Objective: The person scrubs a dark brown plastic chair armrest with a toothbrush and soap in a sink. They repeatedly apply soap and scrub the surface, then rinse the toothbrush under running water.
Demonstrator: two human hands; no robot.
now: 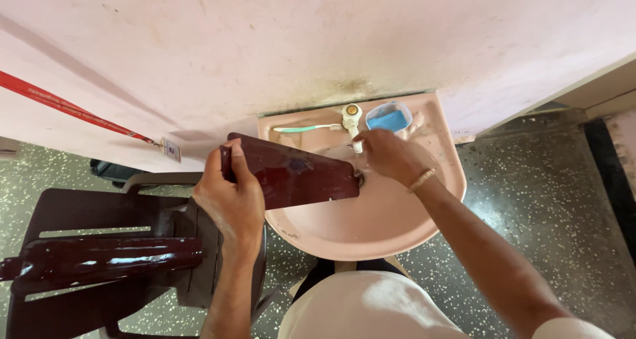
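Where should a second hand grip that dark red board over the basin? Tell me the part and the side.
Probably the bare long lower edge of the dark red board, taken from the near side. The left hand already clamps its left end, fingers wrapped over the edge, and the right hand sits beyond its right end, at the tap above the pink basin.

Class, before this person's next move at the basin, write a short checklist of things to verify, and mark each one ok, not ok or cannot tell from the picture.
1. Left hand grips the dark red board firmly at its end: ok.
2. Board's far end is over the pink basin: ok.
3. Right hand is at the tap: ok.
4. Water running: cannot tell.
5. Blue soap dish and toothbrush sit clear of the board: ok.
6. Plastic chair beside the basin stands apart from the board: ok.
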